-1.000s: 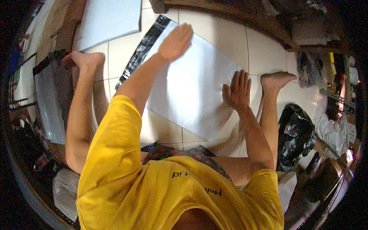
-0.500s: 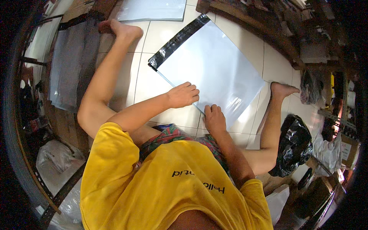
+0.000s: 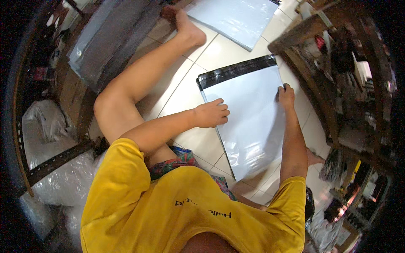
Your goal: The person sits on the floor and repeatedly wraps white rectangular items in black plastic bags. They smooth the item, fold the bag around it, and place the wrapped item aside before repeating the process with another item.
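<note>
A stack of pale grey plastic mailing bags (image 3: 247, 126) with a black strip along its far edge lies tilted in front of me, its near corner close to my shorts. My left hand (image 3: 213, 114) has its fingers curled over the stack's left edge. At the right edge, near the black strip, my right hand (image 3: 287, 96) is closed on the bags' side. Its fingertips look dark, and part of its grip is hidden.
Another pile of pale bags (image 3: 236, 19) lies on the tiled floor (image 3: 185, 99) beyond. Dark wooden furniture (image 3: 303, 80) stands close on the right. At far left are grey plastic sheets (image 3: 109, 38) and clear-wrapped bundles (image 3: 46, 130). My bent left leg (image 3: 130, 88) borders the work.
The view has turned, swinging the bags round with the black strip now farthest from me. My right hand has moved from the near edge to the far right edge; my left stays on the left edge.
</note>
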### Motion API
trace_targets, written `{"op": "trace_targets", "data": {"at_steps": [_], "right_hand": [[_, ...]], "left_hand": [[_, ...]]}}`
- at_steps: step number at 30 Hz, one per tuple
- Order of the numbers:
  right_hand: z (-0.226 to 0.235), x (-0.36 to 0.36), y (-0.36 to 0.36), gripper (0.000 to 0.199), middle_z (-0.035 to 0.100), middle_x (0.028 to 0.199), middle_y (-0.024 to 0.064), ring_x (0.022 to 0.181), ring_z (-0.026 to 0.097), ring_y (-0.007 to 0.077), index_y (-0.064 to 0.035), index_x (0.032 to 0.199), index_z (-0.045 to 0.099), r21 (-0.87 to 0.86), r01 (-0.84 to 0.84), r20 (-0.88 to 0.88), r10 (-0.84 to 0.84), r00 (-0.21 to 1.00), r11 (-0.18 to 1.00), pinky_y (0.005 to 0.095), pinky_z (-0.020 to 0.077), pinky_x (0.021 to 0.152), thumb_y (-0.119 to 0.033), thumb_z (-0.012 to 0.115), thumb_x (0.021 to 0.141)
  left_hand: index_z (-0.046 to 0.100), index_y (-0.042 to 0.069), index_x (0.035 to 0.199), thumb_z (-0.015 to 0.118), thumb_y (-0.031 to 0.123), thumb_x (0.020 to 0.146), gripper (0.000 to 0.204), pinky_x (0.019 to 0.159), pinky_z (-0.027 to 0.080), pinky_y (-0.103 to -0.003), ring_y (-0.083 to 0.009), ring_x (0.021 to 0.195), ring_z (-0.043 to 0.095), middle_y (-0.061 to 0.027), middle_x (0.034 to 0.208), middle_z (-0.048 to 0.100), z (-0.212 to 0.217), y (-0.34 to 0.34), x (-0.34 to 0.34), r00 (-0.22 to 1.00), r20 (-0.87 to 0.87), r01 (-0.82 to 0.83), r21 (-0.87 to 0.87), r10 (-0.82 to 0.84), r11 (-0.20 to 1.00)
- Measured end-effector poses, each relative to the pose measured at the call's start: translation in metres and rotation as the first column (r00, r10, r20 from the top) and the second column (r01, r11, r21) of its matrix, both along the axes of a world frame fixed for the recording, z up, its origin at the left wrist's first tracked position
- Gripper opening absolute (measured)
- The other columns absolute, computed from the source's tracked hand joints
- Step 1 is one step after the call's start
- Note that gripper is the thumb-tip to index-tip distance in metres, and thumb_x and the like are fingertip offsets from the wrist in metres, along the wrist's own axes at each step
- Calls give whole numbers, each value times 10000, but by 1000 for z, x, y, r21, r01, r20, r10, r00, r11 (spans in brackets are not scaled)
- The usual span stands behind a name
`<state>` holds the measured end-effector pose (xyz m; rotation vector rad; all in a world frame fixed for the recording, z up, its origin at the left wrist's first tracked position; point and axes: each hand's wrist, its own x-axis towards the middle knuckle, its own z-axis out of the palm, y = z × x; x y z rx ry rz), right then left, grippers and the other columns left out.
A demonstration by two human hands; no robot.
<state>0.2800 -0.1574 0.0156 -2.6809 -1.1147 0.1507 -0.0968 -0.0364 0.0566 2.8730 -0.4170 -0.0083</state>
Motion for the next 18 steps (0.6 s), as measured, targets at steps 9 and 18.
{"op": "trace_targets", "data": {"at_steps": [9, 18], "right_hand": [[-5, 21, 18, 241, 707, 985, 184, 880, 687, 292, -16, 1099, 700, 60, -210, -55, 213, 975, 976, 396, 524, 811, -187, 586, 974], [-12, 27, 17, 249, 706, 1058, 182, 967, 678, 307, -22, 1147, 693, 280, -213, -38, 233, 972, 936, 396, 514, 886, -147, 566, 972]], "left_hand": [[666, 178, 947, 730, 361, 780, 256, 922, 388, -373, -175, 1063, 498, 30, 975, 572, -10, 1, 2, 1000, -25, -4, 2, 4, 1000], [676, 165, 960, 616, 171, 851, 125, 1033, 352, -410, -196, 1088, 523, -4, 999, 588, -3, 15, 3, 996, -51, 76, 3, -75, 997]]}}
